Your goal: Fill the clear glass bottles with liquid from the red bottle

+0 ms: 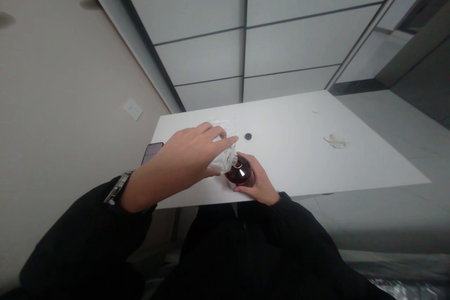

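Clear, glossy plastic or glass shows between the fingers of the left hand [186,154], which is curled around a see-through container [223,160], thumb below and fingers above. This container is tipped toward the right, its narrow end right at the mouth of a rounded, dark reddish-brown bottle [242,174]; whether the two touch is hard to tell. The right hand [262,183] wraps the shiny bottle from its right side, near the front edge of a smooth white table [291,154]. Just beyond lies a small, round, dark cap [248,136]. Off to the right is a thin, crumpled, whitish piece [336,141]; at left, a phone [152,151] lies partly behind the wrist. Pale panelled doors [204,4] with dark strips stand behind, beside a plain beige wall [52,103].
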